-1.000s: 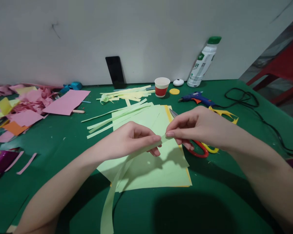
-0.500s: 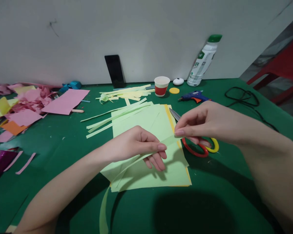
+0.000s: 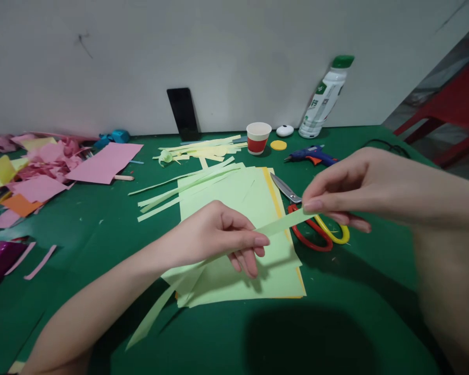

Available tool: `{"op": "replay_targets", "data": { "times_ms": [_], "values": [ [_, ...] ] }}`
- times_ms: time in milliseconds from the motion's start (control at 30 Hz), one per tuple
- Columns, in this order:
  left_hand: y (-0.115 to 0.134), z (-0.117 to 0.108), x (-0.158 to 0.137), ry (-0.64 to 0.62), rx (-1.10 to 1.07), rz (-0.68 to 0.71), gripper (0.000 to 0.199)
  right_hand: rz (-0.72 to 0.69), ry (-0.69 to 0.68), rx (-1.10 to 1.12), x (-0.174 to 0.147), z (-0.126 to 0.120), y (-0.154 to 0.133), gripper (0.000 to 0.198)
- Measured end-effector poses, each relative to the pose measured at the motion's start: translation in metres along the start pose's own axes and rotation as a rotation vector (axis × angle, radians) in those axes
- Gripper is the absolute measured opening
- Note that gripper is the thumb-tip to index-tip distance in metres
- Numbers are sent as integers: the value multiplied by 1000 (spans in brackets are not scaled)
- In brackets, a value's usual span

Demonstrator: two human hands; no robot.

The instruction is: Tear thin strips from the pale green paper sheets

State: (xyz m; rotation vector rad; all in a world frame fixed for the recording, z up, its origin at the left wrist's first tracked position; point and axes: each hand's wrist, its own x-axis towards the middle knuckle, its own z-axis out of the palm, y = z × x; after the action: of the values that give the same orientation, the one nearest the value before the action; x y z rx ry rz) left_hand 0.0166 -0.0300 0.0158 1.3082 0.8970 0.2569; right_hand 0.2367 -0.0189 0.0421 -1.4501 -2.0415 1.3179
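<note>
A light green paper strip [image 3: 283, 224] runs between my two hands, above a stack of green paper sheets [image 3: 219, 200]. My left hand [image 3: 229, 239] pinches it between thumb and fingers, and its loose tail hangs down to the lower left. At the strip's right end, my right hand [image 3: 340, 195] grips it with thumb and forefinger, the other fingers loosely curled. Below the right hand lie scissors [image 3: 310, 237] with red and yellow handles, their blades resting by the stack's right edge. Several cut green strips [image 3: 187, 190] lie across the stack's upper left.
Behind the stack are pale yellow strips [image 3: 209, 148], a phone [image 3: 183, 114], a paper cup [image 3: 258, 139], a yellow disc [image 3: 279, 146], a glue gun [image 3: 312, 154] and a bottle [image 3: 324, 101] leaning on the wall. Pink paper scraps [image 3: 49, 164] cover the left side of the green table [image 3: 355, 333].
My right hand has moved to the right, drawing the strip out straighter through my left hand. The strip's hanging tail has shortened and swung left. My left hand has barely moved.
</note>
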Motion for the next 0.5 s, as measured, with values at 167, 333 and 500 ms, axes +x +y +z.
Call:
{"op": "replay_targets", "data": {
  "times_ms": [167,333,500],
  "values": [
    [-1,-3,-3,61,16,43,17,-9,114,9,-3,-9,1,16],
    [-1,-3,-3,117,48,29,18,13,137,2,-3,-10,1,16],
    [-2,-4,-3,145,72,15,16,-1,137,-24,-3,-10,2,17]
  ]
}}
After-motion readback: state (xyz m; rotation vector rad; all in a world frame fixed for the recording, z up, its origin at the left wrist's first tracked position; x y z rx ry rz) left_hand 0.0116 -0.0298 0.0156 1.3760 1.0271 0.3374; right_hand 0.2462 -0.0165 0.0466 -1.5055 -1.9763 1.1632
